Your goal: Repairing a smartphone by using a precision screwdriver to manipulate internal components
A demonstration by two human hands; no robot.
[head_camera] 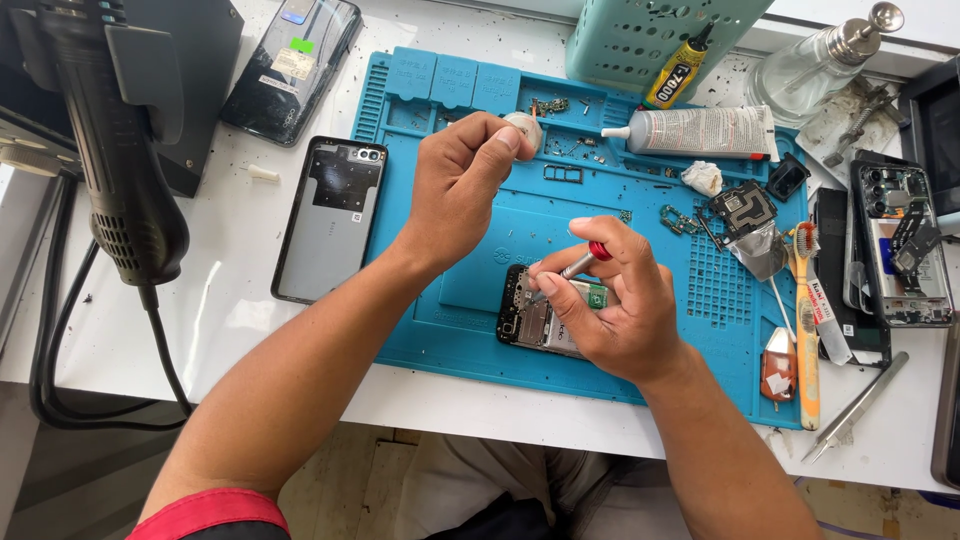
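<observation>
Hot air gun [115,140] hung at far left of the white worktop [240,300], its cable looping down off the edge. Beside it a dark phone [292,65] lay screen-up, and below that a grey phone back cover [330,220] lay inside-up, just left of the blue repair mat [460,330].

Left hand [455,190] was raised over the mat's upper tray area, grip pressed together, thumb and forefinger pinching a small whitish round object [522,128]; couldn't tell what it was.

Right hand [615,300] was lower, mid-mat, grip closed around a small screwdriver [580,265] with a red cap, tip down on an opened smartphone [540,320] lying flat on the mat, partly hidden under the hand. Green board section was visible next to the tip.

Further right: teal perforated basket [650,40] at the mat's top edge, black-and-yellow glue tube [675,75] leaning against it, white-grey adhesive tube [700,130] lying across the mat. Loose phone parts and a crumpled white wad [703,177] near it. An orange-handled toothbrush [806,330] lay along the mat's right edge. Clear dispenser bottle [820,60] top right. Another disassembled phone [900,245] at far right, tweezers [855,405] on the worktop below it.
</observation>
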